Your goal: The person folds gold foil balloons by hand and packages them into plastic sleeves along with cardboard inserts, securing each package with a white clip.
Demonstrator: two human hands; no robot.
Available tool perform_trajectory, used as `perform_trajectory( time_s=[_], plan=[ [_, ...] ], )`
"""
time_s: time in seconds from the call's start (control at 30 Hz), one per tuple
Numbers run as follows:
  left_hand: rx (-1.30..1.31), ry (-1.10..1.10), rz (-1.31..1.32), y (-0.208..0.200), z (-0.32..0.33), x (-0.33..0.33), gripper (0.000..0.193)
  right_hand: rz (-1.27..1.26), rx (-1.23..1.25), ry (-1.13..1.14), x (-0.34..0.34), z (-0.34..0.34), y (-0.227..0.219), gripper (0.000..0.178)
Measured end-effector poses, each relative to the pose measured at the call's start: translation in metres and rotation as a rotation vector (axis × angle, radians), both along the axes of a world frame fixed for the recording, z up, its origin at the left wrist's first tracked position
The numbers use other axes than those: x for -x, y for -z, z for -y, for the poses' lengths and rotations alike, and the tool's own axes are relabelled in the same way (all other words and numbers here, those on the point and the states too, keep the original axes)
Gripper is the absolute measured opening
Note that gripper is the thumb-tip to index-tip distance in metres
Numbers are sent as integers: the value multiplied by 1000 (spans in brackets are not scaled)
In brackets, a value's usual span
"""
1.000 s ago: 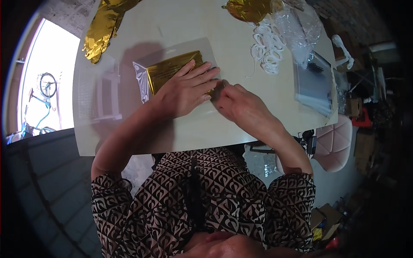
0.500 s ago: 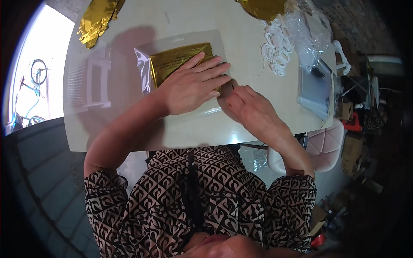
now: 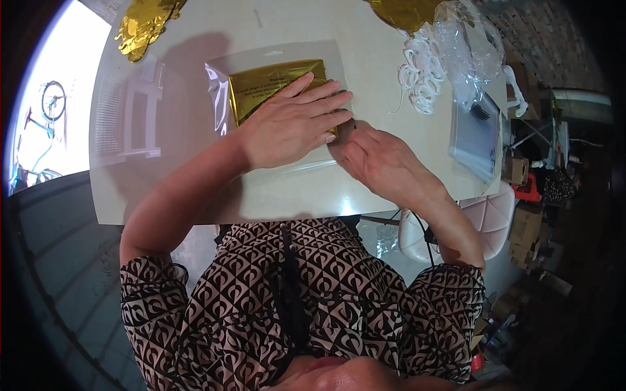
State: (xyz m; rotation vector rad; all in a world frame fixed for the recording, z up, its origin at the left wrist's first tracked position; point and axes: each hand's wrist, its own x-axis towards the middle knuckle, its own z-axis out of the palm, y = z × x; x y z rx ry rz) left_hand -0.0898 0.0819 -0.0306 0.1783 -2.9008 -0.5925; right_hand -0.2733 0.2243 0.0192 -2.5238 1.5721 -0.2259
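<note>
A clear plastic bag with a hang hole at its far edge lies on the table, and a folded gold foil sheet shows through it with dark print on top. My left hand rests flat on the bag and the foil, its fingers stretched out toward the right. Just right of its fingertips, my right hand is closed at the bag's right edge. A small dark tip shows above the right hand's fingers. What those fingers pinch is mostly hidden.
Gold foil pieces lie at the table's far left, another gold foil piece at the far right. Beside that are coiled white ribbons, a crumpled clear wrapper and a stack of clear bags. A pale stool stands beyond the right edge.
Both hands keep nearly the same place on the bag. The right hand's fingers have shifted slightly, and the whole view has moved a little.
</note>
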Motion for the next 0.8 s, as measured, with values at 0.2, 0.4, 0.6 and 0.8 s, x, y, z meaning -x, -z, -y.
perform_trajectory(
  time_s=[0.2, 0.4, 0.6, 0.8],
  plan=[
    [13, 2, -15, 2, 0, 0, 47, 2, -68, -30, -8, -4, -2, 13],
    [56, -12, -124, 6, 0, 2, 44, 184, -186, -26, -43, -59, -3, 22],
    [92, -52, -124, 10, -3, -2, 44, 230, -790, -110, -14, -103, -6, 11],
    [34, -22, -168, 8, -4, 6, 47, -114, -1146, 364, 45, -176, 81, 17]
  ],
)
